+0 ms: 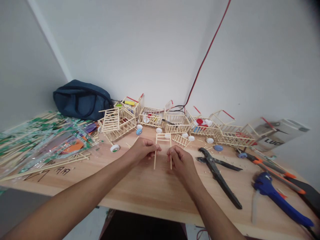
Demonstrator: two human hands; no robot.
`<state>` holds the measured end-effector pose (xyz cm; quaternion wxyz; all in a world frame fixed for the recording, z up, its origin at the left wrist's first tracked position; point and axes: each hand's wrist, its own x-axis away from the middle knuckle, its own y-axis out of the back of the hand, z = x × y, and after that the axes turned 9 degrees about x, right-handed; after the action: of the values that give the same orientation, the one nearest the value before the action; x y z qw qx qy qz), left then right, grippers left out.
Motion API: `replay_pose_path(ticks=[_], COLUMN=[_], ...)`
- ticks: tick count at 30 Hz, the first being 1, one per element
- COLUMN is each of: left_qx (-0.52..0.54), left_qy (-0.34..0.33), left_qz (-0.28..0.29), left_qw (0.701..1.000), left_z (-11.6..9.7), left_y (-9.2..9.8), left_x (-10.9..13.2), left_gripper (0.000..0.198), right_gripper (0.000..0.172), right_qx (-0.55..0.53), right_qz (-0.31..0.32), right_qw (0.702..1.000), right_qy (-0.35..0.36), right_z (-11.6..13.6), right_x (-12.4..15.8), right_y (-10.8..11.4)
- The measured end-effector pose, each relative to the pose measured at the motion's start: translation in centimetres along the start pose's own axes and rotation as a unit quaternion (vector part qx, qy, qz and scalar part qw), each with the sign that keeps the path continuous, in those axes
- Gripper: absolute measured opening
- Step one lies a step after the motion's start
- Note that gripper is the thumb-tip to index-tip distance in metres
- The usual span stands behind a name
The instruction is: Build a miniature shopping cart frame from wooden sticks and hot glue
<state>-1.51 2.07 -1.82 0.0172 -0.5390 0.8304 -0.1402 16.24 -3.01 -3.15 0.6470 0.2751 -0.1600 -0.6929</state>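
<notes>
The left hand (143,149) and right hand (180,159) meet over the middle of the surface (155,190), each gripping one leg of a small stick frame (163,136). The frame stands roughly upright like a short ladder, with its rungs above the hands and its two leg ends hanging free just below them. The left fingers (154,149) are pinched together on the left leg and the right fingers (172,152) on the right leg. Whether the leg tips touch the wood cannot be told.

Between the hands and the near edge the wood is bare, the widest open patch in view. Both forearms cross that edge.

To the right, black pliers (218,170) lie near the right hand, handles pointing toward the near edge. Farther right lie an orange tool (273,169) and a blue tool (280,197), the blue one close to the edge.

To the left, packets (47,141) of sticks cover the surface out to its left end, and a cap (115,148) lies between them and the left hand.

Behind the frame a row of stick carts (175,124) runs along the wall, with a bag (82,99) in the left corner and a red cable (207,53) rising up the wall.
</notes>
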Motion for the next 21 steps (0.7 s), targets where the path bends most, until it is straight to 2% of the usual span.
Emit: replay_pose_path(ticks=[8,21], left_qx=[-0.001,0.003], left_qy=[0.007,0.006], left_qz=[-0.005,-0.005], left_qw=[1.000,1.000], left_z=[-0.24,-0.21], left_y=[-0.15,-0.10], left_x=[0.21,0.10], left_gripper=[0.029,0.033], right_gripper=[0.031,0.030], right_qx=[0.005,0.000], right_qz=[-0.006,-0.004], right_qw=[1.000,1.000], right_qy=[0.009,0.002], right_z=[-0.01,0.13], right_x=[0.04,0.08], right_y=[0.00,0.07])
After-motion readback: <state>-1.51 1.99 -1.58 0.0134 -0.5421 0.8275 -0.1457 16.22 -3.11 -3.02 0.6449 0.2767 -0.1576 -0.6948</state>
